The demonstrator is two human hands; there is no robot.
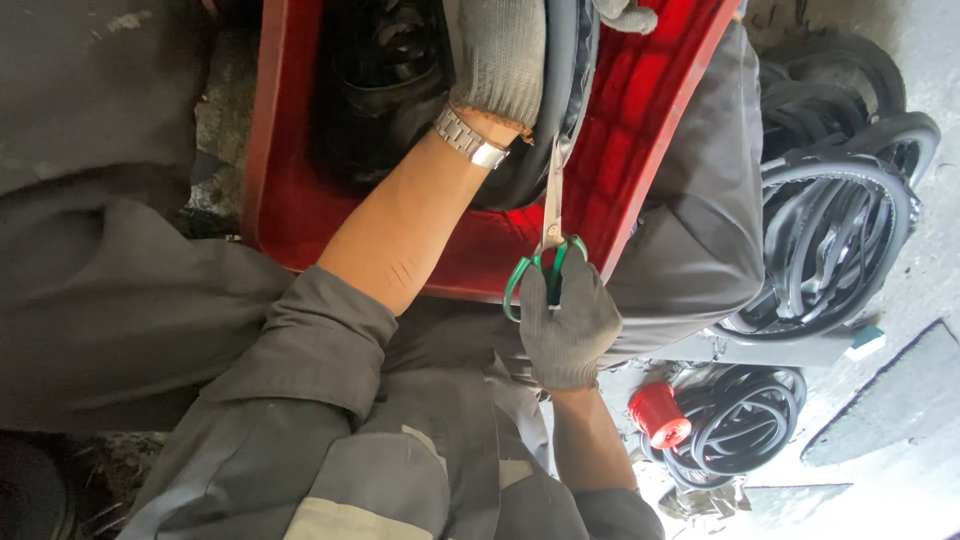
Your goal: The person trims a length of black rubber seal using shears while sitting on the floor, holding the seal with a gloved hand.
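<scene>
Crate: big red plastic crate (640, 110) on the person's lap, holding dark rubber pieces.
Rubber strip: black curved rubber strip (565, 70) over the crate, cut apparently unfinished.
Left hand: gloved left hand (497, 50) clasps the strip.
Right hand: gloved right hand (568, 325) grips green-handled metal scissors (548, 235), blades at the strip.

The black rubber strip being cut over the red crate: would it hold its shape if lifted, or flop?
The black rubber strip probably flops: it curves where the left hand holds it. The loops piled nearby lie coiled, suggesting bendy, springy stock. The right hand wears a knit glove, so slipping seems unlikely.
</scene>
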